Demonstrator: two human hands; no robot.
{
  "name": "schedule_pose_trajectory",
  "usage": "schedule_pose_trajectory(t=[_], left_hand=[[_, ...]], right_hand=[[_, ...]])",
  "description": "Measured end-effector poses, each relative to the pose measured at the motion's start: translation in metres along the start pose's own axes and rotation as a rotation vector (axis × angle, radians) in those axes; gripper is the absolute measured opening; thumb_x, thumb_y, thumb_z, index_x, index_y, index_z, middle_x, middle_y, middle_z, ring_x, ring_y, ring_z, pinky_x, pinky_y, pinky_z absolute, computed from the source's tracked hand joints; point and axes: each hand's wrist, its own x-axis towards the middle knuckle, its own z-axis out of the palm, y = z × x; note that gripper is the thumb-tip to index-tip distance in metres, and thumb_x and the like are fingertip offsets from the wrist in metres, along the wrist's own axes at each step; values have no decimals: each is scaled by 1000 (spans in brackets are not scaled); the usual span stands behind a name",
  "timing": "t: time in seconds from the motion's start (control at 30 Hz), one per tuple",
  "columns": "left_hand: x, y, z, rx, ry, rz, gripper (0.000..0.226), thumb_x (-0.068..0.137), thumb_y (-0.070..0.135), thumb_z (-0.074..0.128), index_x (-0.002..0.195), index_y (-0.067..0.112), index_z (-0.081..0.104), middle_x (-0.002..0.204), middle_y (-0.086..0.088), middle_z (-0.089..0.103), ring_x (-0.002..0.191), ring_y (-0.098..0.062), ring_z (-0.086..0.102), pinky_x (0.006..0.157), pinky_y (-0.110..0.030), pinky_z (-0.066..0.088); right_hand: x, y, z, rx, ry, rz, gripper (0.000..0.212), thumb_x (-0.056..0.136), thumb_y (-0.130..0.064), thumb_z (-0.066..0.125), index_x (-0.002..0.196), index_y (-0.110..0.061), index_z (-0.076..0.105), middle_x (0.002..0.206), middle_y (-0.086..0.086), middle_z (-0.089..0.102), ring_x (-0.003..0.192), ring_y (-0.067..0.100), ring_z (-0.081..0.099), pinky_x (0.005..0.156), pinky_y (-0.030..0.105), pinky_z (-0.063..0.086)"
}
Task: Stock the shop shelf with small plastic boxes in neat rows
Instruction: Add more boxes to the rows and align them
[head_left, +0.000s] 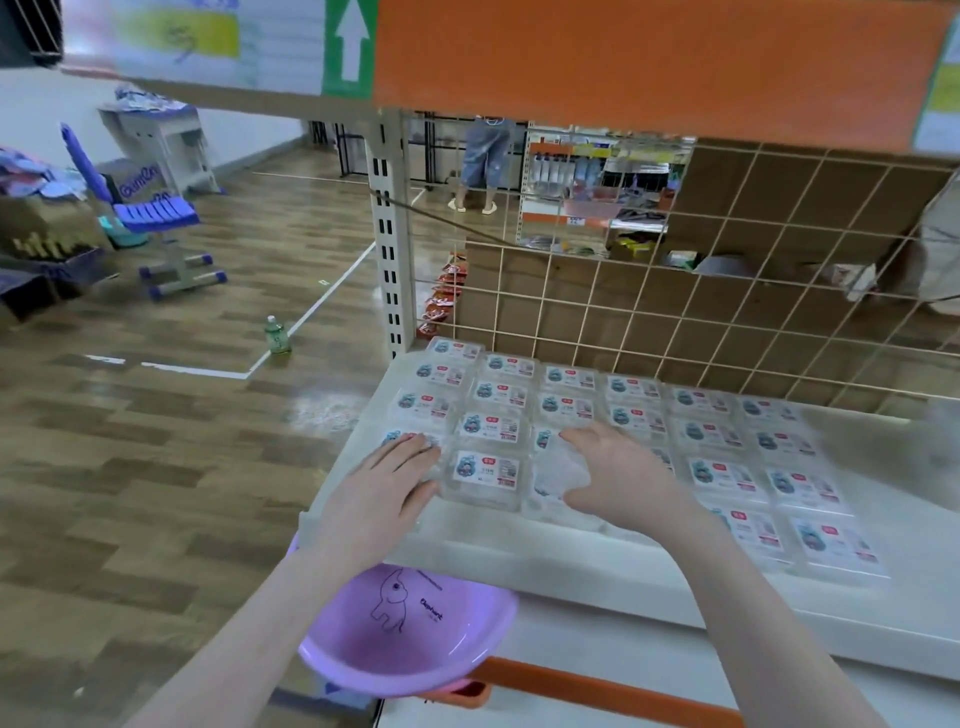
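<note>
Small clear plastic boxes (487, 472) with blue-and-red labels lie flat in rows on the white shelf (571, 561). My left hand (384, 493) rests flat on the front-left box of the rows, its fingers straight. My right hand (618, 478) is spread over a front-row box just right of the labelled one, thumb and fingers arched around its edges. Whether its fingers pinch that box is unclear. More rows of boxes (779, 478) run toward the right.
A wire grid panel (675, 312) backs the shelf, and an orange shelf board (623, 57) hangs overhead. A purple plastic basin (415, 634) sits on the lower shelf below my left arm. On the wooden floor stand a bottle (276, 335) and a purple chair (156, 218). A person (483, 156) stands beyond.
</note>
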Motion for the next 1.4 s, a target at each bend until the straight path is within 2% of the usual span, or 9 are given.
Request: schedule_pose_trajectory(t=[0.17, 0.33, 0.57, 0.67, 0.77, 0.87, 1.0, 1.27, 1.4], left_hand=[[-2, 1, 3, 10, -1, -21, 75, 85, 51, 8, 134, 14, 51, 142, 3, 45, 139, -14, 32, 117, -25, 18], [-2, 4, 1, 40, 78, 27, 49, 89, 31, 33, 110, 4, 68, 116, -8, 66, 114, -27, 60, 99, -47, 46], [-4, 4, 1, 64, 128, 28, 45, 87, 29, 37, 104, 5, 71, 109, -7, 69, 108, -26, 64, 91, -47, 52], [-4, 4, 2, 67, 159, 29, 42, 86, 28, 39, 101, 6, 72, 107, -6, 70, 105, -25, 65, 88, -44, 54], [-3, 3, 5, 50, 188, 30, 43, 87, 29, 39, 102, 5, 72, 109, -7, 69, 105, -27, 65, 90, -42, 53], [-3, 3, 7, 64, 214, 32, 43, 86, 29, 39, 101, 5, 72, 108, -8, 70, 103, -27, 66, 96, -34, 45], [-3, 4, 8, 82, 195, 13, 45, 86, 29, 38, 102, 5, 72, 109, -9, 69, 105, -28, 65, 98, -30, 34], [-3, 4, 8, 62, 195, 19, 42, 86, 26, 40, 102, 3, 71, 109, -10, 69, 105, -28, 65, 98, -32, 37], [-3, 3, 8, 57, 204, 25, 39, 86, 25, 42, 102, 4, 71, 108, -9, 69, 103, -27, 66, 96, -33, 41]], right_hand=[[4, -5, -3, -11, -23, 10, 75, 77, -32, 61, 143, -24, 29, 141, 2, 39, 129, 23, 37, 98, 34, 41], [14, -13, -13, 21, -30, -7, 75, 75, -33, 65, 142, -29, 32, 136, 3, 44, 125, 22, 40, 97, 34, 40], [22, -11, -23, 599, 105, 62, 61, 72, -24, 74, 123, -34, 41, 113, -9, 50, 95, 5, 54, 71, 21, 46], [14, 0, -13, 778, 151, 78, 60, 72, -22, 77, 118, -37, 41, 111, -17, 50, 97, -4, 52, 73, 15, 44], [0, 15, -2, 884, 224, 122, 64, 70, -21, 77, 120, -39, 41, 119, -11, 55, 103, 9, 59, 86, 31, 52], [-14, 29, 7, 799, 251, 129, 69, 69, -22, 77, 125, -41, 42, 119, -12, 54, 107, 11, 56, 88, 32, 50], [-26, 45, 21, 616, 213, 164, 73, 71, -21, 78, 136, -21, 43, 132, -4, 49, 114, 10, 47, 91, 27, 43], [-26, 45, 23, 356, 224, 72, 75, 75, -25, 73, 141, -18, 38, 142, -2, 42, 130, 15, 37, 103, 23, 30], [-28, 34, 16, 112, 176, 80, 83, 74, -51, 69, 144, -27, 30, 143, -1, 42, 131, 18, 36, 99, 27, 33]])
